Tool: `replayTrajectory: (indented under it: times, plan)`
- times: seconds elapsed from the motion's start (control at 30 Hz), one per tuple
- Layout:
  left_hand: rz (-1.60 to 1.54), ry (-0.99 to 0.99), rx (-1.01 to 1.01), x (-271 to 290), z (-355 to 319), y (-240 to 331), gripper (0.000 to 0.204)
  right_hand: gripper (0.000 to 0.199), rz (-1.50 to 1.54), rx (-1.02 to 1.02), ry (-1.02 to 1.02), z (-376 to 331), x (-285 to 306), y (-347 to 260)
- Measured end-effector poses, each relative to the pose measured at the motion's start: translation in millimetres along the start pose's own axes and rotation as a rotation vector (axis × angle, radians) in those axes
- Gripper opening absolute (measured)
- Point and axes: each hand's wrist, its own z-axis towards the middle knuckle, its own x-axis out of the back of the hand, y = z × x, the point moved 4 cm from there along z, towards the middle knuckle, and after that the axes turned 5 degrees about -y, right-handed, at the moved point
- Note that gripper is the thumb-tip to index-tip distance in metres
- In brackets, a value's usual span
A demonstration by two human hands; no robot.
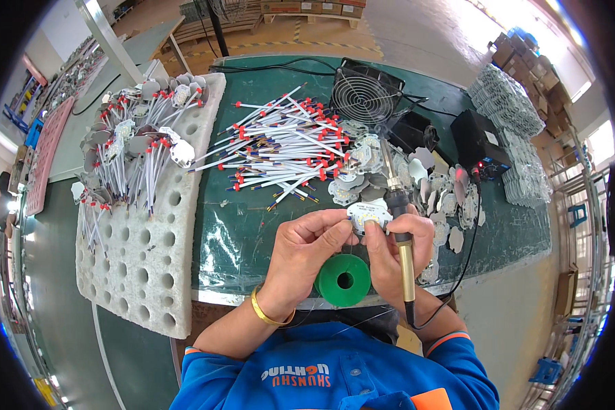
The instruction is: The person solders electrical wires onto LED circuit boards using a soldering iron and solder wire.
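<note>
Soldering iron [398, 225] upright in right hand [396, 249] — tip up, cord down

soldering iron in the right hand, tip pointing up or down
Up. The right hand grips the soldering iron with its metal tip angled away over the bench and the cord trailing toward the body.

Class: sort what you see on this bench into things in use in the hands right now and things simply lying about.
In use:
left hand
right hand
small white board
soldering iron

Lying about:
loose wires
foam tray
fan
green spool
spare boards
</note>
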Motion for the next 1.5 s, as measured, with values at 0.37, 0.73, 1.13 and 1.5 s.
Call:
replayTrajectory:
  times: [0.37,0.73,1.13,1.5]
  plan:
    - [0.222,0.043,-0.033,5.6,-2.8,4.5,0.017,0.033,-0.072,0.118,-0.181,-8.8,10.0,-1.3]
    - [0.789,0.06,-0.258,-5.7,-14.6,31.0,0.01,0.023,0.191,0.358,-0.374,-7.8,54.2,-13.6]
    - [0.836,0.041,-0.31,-9.8,-13.8,36.2,0.011,0.026,0.177,0.343,-0.472,-2.1,58.8,-24.2]
    - [0.773,0.036,-0.251,-7.4,-12.2,33.6,0.012,0.03,0.149,0.366,-0.497,-3.4,56.1,-19.2]
